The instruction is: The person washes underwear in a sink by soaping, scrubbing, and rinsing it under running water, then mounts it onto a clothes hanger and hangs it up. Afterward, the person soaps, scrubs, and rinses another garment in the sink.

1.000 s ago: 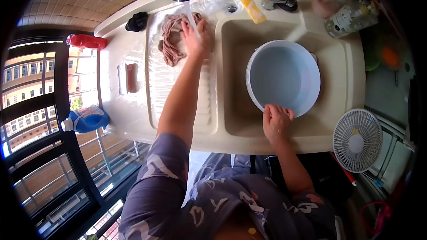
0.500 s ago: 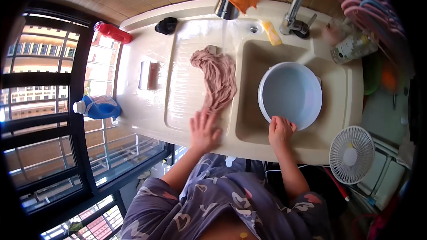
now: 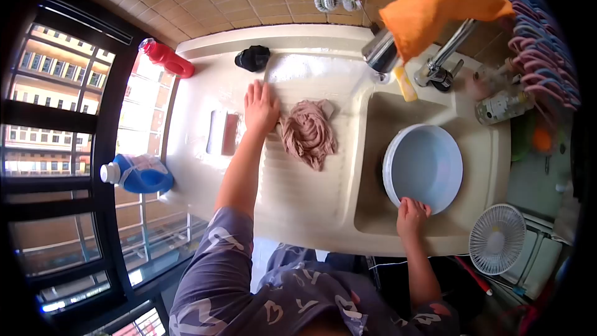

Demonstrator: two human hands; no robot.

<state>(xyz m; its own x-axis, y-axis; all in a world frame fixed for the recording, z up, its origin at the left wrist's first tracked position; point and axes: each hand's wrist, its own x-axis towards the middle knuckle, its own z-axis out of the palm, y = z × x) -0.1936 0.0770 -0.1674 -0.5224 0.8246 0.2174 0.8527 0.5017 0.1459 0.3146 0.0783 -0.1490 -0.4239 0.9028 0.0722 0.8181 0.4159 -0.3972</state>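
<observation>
A wet, dusty-pink cloth (image 3: 308,134) lies bunched up on the ribbed washboard beside the basin. My left hand (image 3: 261,109) rests to the left of that cloth, fingers stretched out and nothing in them. Just beyond its fingertips sits a small black bundle (image 3: 252,58), perhaps fabric. With fingers curled over the near rim, my right hand (image 3: 413,216) grips a pale plastic basin (image 3: 392,165) that holds water and stands in the sink (image 3: 373,211). A whitish-and-pink block (image 3: 224,132) lies left of the washboard.
An orange cloth (image 3: 444,3) hangs over the faucet area (image 3: 435,71). At the left edge stand a red bottle (image 3: 166,59) and a blue bottle (image 3: 140,173). A yellow item (image 3: 405,84) lies behind the sink; a glass bottle (image 3: 497,109), hangers (image 3: 541,43) and a fan (image 3: 496,239) are on the right.
My left hand has moved from the cloth's near end up to its far left side. The cloth is now bunched more compactly. My right hand stays on the basin rim; the camera view has shifted.
</observation>
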